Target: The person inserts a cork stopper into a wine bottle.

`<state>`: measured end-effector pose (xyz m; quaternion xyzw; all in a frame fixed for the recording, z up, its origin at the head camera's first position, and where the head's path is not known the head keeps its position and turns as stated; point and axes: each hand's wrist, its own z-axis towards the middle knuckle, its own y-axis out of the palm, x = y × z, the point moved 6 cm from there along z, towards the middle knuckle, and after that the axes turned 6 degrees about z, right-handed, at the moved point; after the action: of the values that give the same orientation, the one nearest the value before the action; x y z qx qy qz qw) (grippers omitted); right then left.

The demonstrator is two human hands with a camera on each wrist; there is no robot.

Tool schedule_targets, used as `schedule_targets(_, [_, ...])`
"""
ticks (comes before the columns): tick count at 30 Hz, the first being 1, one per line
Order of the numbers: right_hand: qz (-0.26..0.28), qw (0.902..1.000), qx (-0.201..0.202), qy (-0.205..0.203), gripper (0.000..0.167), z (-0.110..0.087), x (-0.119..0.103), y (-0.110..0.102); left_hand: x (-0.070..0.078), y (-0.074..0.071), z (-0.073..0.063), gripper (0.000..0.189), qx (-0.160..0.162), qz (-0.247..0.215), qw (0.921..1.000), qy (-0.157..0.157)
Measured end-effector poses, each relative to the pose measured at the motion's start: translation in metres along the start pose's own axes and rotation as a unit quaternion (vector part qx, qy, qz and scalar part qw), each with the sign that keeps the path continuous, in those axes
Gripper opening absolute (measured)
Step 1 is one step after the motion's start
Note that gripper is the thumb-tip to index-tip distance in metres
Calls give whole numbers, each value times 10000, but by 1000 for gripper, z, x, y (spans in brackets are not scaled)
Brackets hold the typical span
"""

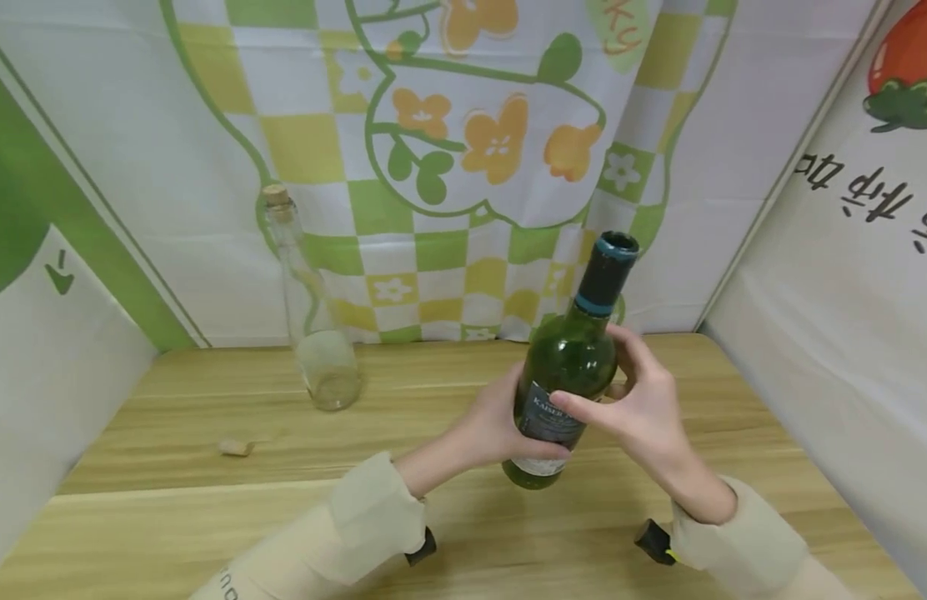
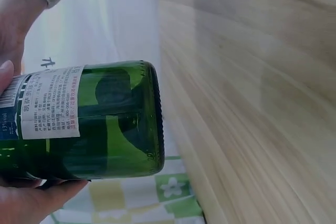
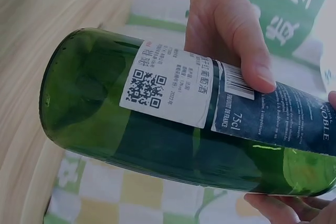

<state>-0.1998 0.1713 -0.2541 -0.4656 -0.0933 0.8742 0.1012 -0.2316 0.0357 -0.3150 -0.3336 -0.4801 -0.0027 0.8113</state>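
A green glass wine bottle (image 1: 572, 358) with a dark label and black neck sleeve is held tilted, its neck leaning to the right and its base raised off the table. My left hand (image 1: 493, 425) grips the lower body from the left, thumb across the label. Higher up, my right hand (image 1: 647, 404) holds the bottle from the right, its thumb on the front. No stopper shows in the bottle's mouth. White and dark back labels (image 3: 168, 85) with a QR code and barcode face the right wrist view. Some fingers are hidden behind the glass.
On the wooden table (image 1: 171, 492), a clear glass bottle (image 1: 324, 358) with a cork stopper (image 1: 277, 196) stands at the back left. A small cork (image 1: 235, 448) lies in front of it. A patterned cloth (image 1: 448, 258) hangs behind, with white panels at both sides.
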Motion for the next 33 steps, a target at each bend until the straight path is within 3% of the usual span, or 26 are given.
schedule_targets(8, [194,9991,-374,-97,75,-14,-12,32,0,-18,-40,82,46,-29,10000,-62])
schedule_targets(18, [415,9967,-673,-192,77,-36,-9,66,-15,-24,-83,84,91,-16,9994,-332])
schedule_targets(27, [443,9967,-676,80,77,-52,7,80,-29,-16,-101,79,-113,-220,9990,-359])
schedule_targets(33, [489,9966,-654,109,78,-61,12,85,-37,-14,-111,82,-90,-18,9989,-467])
